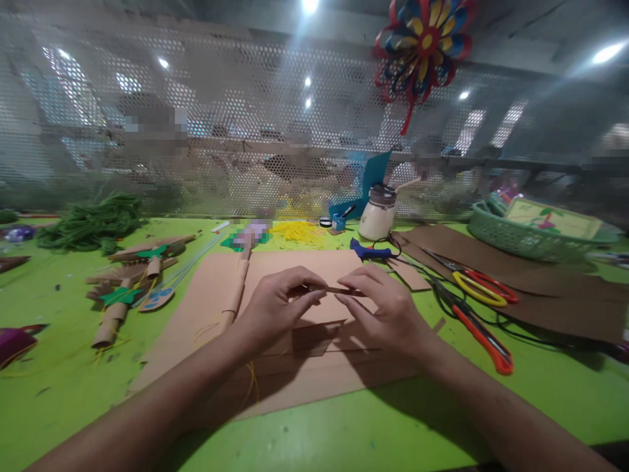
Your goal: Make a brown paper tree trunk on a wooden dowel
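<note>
Between my two hands is a thin brown cardboard strip [336, 290], held level above a sheet of tan cardboard [289, 269]. My left hand [282, 298] pinches one end of it between thumb and fingers. The other end is in the pinch of my right hand [386, 301]. Below them a small brown cardboard piece [312, 337] lies on the sheet. Left of my left hand rests a rolled cardboard tube figure [236, 288] with yellow string near its lower end.
Right of my hands lie a red box cutter [484, 337], scissors [484, 288] and a blue glue gun [373, 251] with a black cord. A jar [378, 213] and a green basket [531, 239] stand behind. Green-starred cardboard figures [118, 305] and green string [93, 219] are at left.
</note>
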The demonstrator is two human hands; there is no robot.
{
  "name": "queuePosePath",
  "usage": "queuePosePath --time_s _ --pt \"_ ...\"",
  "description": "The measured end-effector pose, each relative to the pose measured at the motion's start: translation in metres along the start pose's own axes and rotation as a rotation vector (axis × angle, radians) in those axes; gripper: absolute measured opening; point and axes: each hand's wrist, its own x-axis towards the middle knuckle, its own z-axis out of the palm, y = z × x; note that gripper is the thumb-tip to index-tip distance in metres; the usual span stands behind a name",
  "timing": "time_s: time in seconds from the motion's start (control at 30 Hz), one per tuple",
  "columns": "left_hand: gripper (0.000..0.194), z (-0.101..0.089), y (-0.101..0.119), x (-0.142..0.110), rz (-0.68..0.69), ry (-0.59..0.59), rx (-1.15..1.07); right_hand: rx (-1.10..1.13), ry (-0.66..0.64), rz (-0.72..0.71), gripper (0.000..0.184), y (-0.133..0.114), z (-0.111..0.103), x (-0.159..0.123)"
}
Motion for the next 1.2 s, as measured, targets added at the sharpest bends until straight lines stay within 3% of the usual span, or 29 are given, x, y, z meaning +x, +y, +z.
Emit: queuePosePath --time_s 0.3,0.53,0.73,0.83,0.97,1.03,1.2 --pt "0.009 -0.003 0.002 0.002 -0.030 0.078 -0.075 0.292 -0.025 0.247 0.008 0.007 -0.014 0.009" --pt "0.009 -0.006 -0.004 0.002 0.077 0.088 -0.020 0.146 0.076 0.081 0.009 0.002 -0.018 0.009" --pt "0.010 -0.007 -0.005 0.000 0.323 0.166 0.143 0.151 0.102 0.022 0.010 -0.001 -0.020 0.010" --pt "0.016 -0.008 -0.002 -0.002 0.472 0.204 0.272 0.292 0.108 0.138 0.006 -0.001 -0.021 0.010" --pt "0.021 -0.008 0.002 -0.004 0.563 0.225 0.382 0.709 0.080 0.528 0.021 0.005 -0.021 0.009" --pt "0.021 -0.008 0.004 -0.004 0.584 0.225 0.421 0.891 0.017 0.653 0.027 0.008 -0.021 0.008" --pt "0.021 -0.007 0.004 -0.002 0.639 0.224 0.382 0.998 -0.034 0.686 0.020 0.006 -0.019 0.006"
